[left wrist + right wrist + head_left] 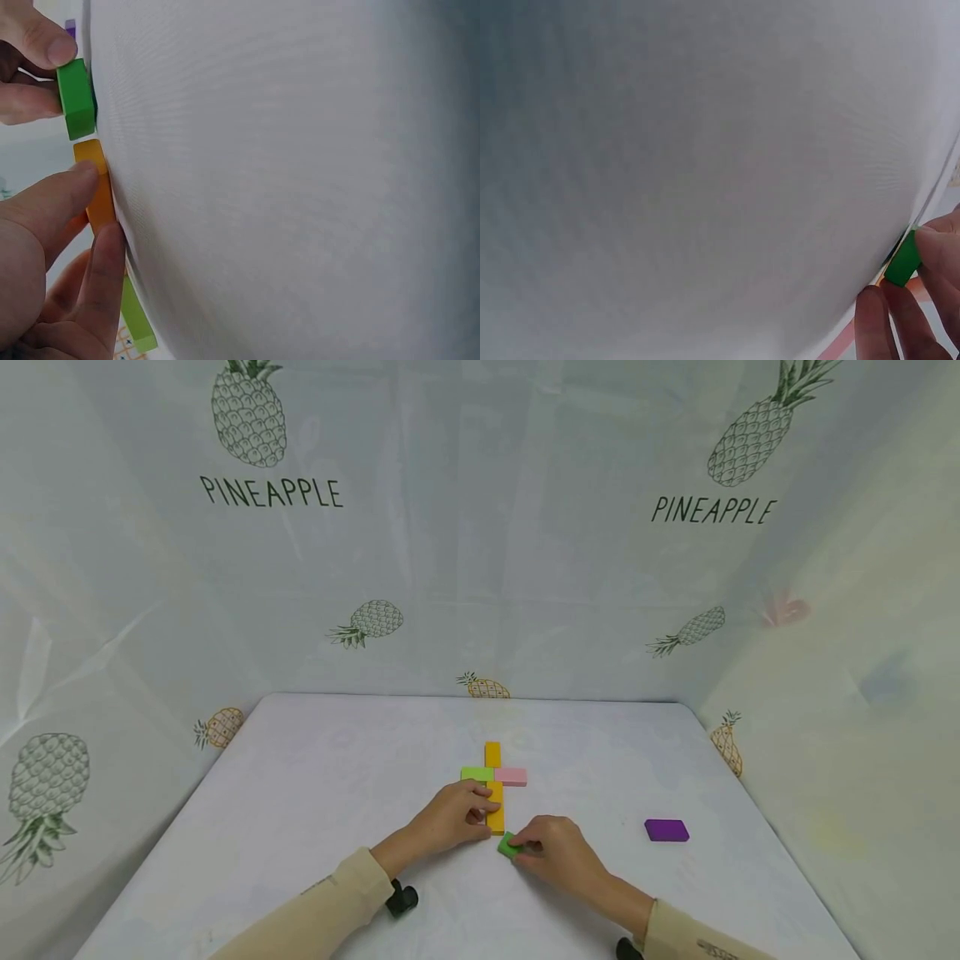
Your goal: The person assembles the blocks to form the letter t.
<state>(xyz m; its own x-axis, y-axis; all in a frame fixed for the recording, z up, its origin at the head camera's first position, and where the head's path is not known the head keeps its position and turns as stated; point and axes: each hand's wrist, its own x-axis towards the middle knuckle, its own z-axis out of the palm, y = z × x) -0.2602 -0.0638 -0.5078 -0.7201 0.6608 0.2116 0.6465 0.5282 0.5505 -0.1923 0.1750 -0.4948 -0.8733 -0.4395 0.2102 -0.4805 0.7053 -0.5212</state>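
Observation:
On the white table, my left hand [448, 818] holds a yellow block [496, 822] between thumb and fingers, as the left wrist view also shows. Just nearer to me, my right hand [561, 853] pinches a dark green block [507, 847] by its side. This green block is tilted at an angle, and a narrow gap parts it from the yellow block's near end in the left wrist view. Beyond the held yellow block lie a light green block [477, 773] and a pink block [512, 777] side by side, with another yellow block [492, 754] behind them.
A purple block [667, 831] lies by itself to the right. A pale cloth [480, 543] printed with pineapples hangs behind and around the table [337, 743]. Black wrist devices, one of them the left device [402, 899], sit under both sleeves.

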